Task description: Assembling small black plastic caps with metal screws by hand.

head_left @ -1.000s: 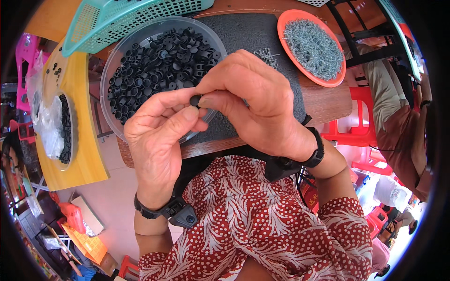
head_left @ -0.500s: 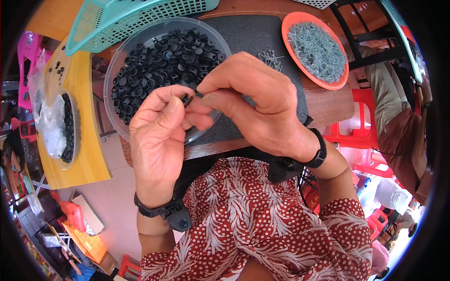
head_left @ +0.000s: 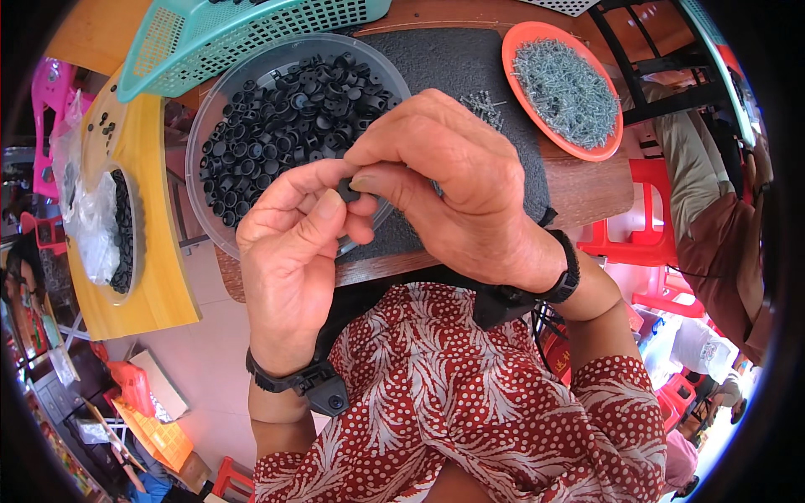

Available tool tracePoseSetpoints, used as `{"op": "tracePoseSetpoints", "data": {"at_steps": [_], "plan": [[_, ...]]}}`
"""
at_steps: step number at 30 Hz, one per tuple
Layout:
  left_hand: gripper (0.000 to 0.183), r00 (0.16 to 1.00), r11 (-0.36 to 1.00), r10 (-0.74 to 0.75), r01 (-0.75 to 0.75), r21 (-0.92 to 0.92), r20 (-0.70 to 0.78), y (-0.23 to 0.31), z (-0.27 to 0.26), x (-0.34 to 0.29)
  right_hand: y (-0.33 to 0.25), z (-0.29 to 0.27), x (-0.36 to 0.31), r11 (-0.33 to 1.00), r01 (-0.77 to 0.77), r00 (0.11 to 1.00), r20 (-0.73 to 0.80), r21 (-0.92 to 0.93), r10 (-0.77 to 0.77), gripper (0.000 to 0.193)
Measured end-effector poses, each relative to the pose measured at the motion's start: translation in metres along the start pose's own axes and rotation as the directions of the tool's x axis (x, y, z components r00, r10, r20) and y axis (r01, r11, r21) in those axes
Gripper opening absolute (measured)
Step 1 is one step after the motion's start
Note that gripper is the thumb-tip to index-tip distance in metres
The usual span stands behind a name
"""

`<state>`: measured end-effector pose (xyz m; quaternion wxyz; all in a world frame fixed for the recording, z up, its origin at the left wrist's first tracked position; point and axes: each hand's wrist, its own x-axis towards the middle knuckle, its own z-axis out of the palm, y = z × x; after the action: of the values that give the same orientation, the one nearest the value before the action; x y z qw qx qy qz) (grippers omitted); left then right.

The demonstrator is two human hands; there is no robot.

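Observation:
Between my two hands is a small black plastic part point(head_left: 346, 190), partly covered by my fingertips. My left hand point(head_left: 293, 235) pinches it from the left between thumb and fingers. From the right, the thumb and index finger of my right hand point(head_left: 457, 180) close on the same piece. Both hands are above the near right rim of a clear round tub point(head_left: 194, 159). Inside the tub lie many loose black plastic caps point(head_left: 277, 126), ring-shaped and round. A dark textured mat point(head_left: 444, 63) spreads under the tub and my right hand.
An orange-red plate point(head_left: 511, 50) heaped with silvery screws point(head_left: 566, 92) sits at the right; a few loose screws point(head_left: 484, 109) lie on the mat. Behind the tub stands a turquoise basket point(head_left: 260, 33). A yellow side table point(head_left: 151, 285) is at left, red stools point(head_left: 646, 218) at right, near a person's legs point(head_left: 688, 159).
My hands have come closer together, the left one moving slightly right. The black part now sits between both sets of fingertips and shows a flatter face.

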<state>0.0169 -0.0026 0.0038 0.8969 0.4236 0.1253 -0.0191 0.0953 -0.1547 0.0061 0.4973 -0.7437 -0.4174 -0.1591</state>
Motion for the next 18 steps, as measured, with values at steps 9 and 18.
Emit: {"op": "tracePoseSetpoints", "data": {"at_steps": [9,18], "plan": [[0.023,0.998,0.996,0.052,-0.051,0.08,-0.019,-0.007,0.01,-0.003,0.002,-0.001,-0.007,1.0,0.005,0.999,-0.036,-0.025,-0.006,0.021],[0.026,0.999,0.984,0.033,-0.028,0.175,-0.026,0.0,-0.005,-0.005,0.022,-0.019,-0.032,0.989,-0.045,0.998,-0.059,-0.139,0.037,0.022]]}}
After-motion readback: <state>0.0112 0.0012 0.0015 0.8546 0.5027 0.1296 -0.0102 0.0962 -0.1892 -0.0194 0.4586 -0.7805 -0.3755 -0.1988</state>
